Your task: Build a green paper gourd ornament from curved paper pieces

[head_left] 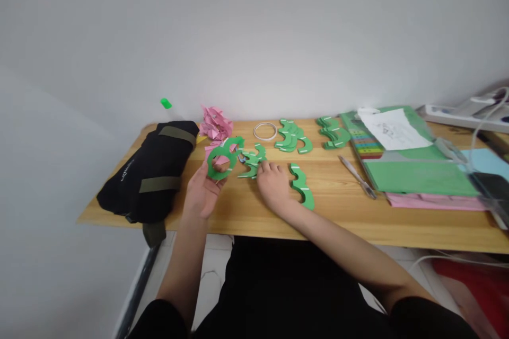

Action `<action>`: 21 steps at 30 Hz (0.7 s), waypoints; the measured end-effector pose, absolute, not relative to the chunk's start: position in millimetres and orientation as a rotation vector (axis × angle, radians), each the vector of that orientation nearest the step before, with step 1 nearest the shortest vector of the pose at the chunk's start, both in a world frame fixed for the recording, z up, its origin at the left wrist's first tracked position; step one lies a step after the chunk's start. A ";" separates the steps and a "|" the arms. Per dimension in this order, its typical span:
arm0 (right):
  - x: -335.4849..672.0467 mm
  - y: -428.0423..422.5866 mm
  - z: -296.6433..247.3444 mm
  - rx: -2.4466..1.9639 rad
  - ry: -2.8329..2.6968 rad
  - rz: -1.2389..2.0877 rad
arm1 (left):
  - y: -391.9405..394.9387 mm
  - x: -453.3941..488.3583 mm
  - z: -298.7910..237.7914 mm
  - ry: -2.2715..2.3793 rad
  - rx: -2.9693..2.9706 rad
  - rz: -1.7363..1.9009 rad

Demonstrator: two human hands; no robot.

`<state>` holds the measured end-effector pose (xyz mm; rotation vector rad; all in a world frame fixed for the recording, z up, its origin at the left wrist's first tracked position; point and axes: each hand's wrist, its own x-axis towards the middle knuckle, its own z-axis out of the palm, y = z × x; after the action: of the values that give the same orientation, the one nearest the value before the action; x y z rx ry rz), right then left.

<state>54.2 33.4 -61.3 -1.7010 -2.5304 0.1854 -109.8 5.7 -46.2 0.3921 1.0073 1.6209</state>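
My left hand (pixel 202 190) holds up a curvy green paper cutout (pixel 212 169) with a round opening, pinched at its lower edge above the table. To its right, my right hand (pixel 273 183) rests low at the table with curled fingers on the edge of some loose green paper cutouts (pixel 249 161). Its fingertips are partly hidden. Just right of that hand lies a wavy stack of green cutouts (pixel 301 185) with white strips on it. Further back are another green stack (pixel 289 135) and a third one (pixel 334 132).
A black bag (pixel 151 169) fills the left end of the wooden table (pixel 338 217). Crumpled pink paper (pixel 216 123) and a tape ring (pixel 265 131) lie near the wall. A pen (pixel 358 177), a green folder (pixel 417 172) and a power strip (pixel 449 114) are on the right.
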 end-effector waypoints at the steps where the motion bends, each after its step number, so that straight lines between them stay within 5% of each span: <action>1: 54.6 33.9 -61.5 -1.707 -2.539 0.183 | 6.2 -111.2 -46.5 1.013 0.381 1.619; 21: 48.5 34.3 -64.8 -1.877 -2.526 0.174 | 2.3 -110.8 -69.0 0.954 0.306 1.615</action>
<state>48.5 34.3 -64.8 -1.8772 -2.5258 0.1745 -110.8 2.3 -69.0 0.3065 0.9543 1.6147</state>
